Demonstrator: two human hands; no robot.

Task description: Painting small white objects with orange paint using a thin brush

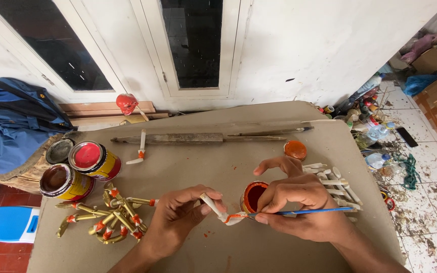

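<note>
A person's left hand (178, 215) holds a small pale carved wooden piece (217, 209) above the cardboard-covered desk (259, 253), its grip closed around the piece's stem between thumb and fingers. The right hand (304, 205) has its grip closed on a thin blue-handled paintbrush (299, 212), thumb and forefinger pinching the handle, with the orange-loaded bristles touching the lower end of the wooden piece, where wet orange paint shows. The piece sits at the near middle of the desk, tilted, between the two hands.

Just beyond the brush stands a small open pot of orange-red paint (253, 196), touching the right hand's fingers. Its round orange lid (295, 149) lies farther away on the desk. To the right of the right hand rests a cluster of unpainted pale wooden pieces (336, 184). At near left lies a heap of gold-painted pieces with orange bands (110, 215). Beyond the heap stand two open paint tins, one with brown paint (67, 182) and one with red paint (94, 159). A long weathered wooden strip (178, 138) crosses the far side of the desk, and a blue jacket (11, 121) lies at far left.
</note>
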